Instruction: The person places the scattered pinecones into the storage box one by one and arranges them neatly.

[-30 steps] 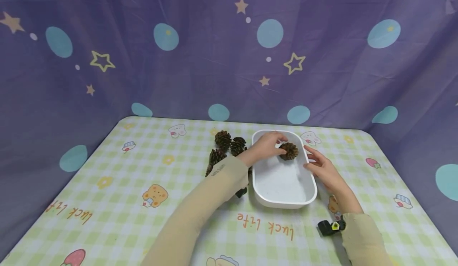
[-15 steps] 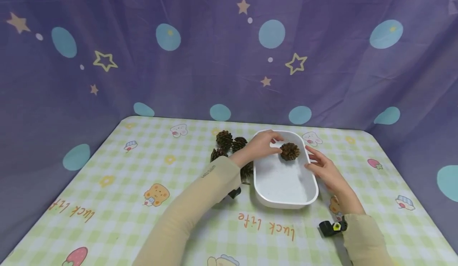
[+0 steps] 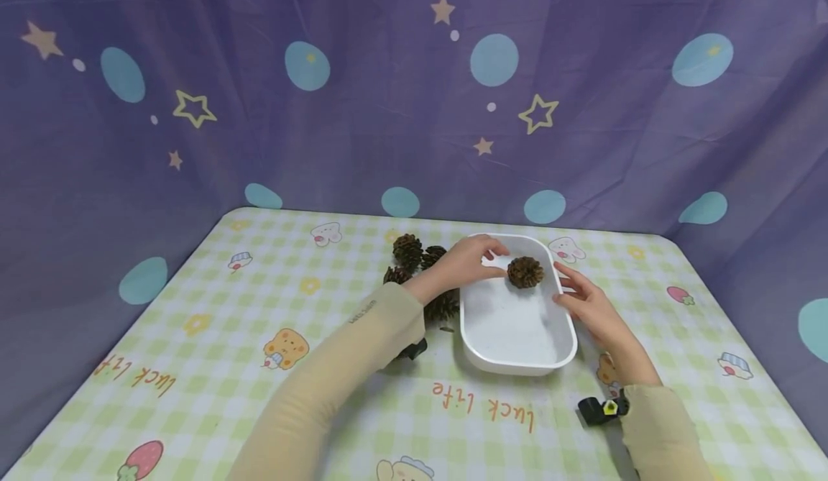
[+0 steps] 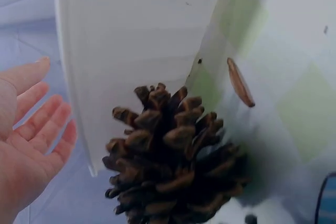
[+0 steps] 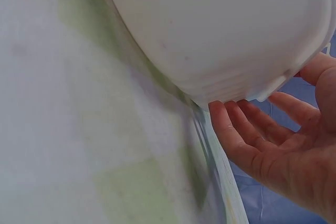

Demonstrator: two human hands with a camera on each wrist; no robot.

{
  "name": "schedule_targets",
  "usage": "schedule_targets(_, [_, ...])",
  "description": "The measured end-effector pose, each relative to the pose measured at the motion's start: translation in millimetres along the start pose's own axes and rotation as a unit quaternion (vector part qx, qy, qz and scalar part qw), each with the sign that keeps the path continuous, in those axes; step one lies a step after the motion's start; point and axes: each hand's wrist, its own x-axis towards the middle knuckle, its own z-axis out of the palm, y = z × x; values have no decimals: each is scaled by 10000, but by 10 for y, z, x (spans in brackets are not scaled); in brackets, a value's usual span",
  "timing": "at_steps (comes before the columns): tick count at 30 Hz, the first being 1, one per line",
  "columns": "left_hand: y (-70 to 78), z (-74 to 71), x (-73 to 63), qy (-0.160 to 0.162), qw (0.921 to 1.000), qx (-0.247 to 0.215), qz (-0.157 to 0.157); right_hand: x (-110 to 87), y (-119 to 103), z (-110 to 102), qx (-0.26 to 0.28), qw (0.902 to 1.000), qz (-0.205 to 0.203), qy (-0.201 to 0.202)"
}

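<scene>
A brown pine cone (image 3: 525,272) lies inside the white rectangular tub (image 3: 517,367), near its far right corner. My left hand (image 3: 462,264) is over the tub's left rim, fingers loosely bent and thumb apart, just left of that cone and holding nothing. On the right side, my right hand (image 3: 590,310) holds the tub, thumb at the rim and fingertips (image 5: 216,107) against the outer wall. More pine cones (image 3: 407,251) are heaped left of the tub, partly hidden by my left arm. One big pine cone (image 4: 168,166) fills the left wrist view, beside the tub's outer wall.
A checked tablecloth (image 3: 213,387) with cartoon prints covers the table. A loose cone scale (image 4: 240,82) lies on it close to the tub. Black wrist cameras (image 3: 601,409) sit at both sleeves. A purple patterned curtain (image 3: 388,157) stands behind the table.
My left hand has let go of the pine cone inside the tub and drawn back a little to the left. The right hand stays at the tub's side.
</scene>
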Motion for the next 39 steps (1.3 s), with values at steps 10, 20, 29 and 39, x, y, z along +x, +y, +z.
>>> schedule_targets(10, [-56,-82,-189,-145,9999,-23,8,-3,-6,-10,-58,10000,-14,35])
schedule_targets(20, [-11,-156,-408,-255,9997,-15,-4,4,4,7,-38,10000,1,49])
schedule_targets(29, [-52,-204,-562,-263,9996,109,1,12,10,33,-167,9998,19,77])
schedule_targets(39, [-82,-250,-723,-148,9998,28,-144,9,17,16,-189,9997,44,115])
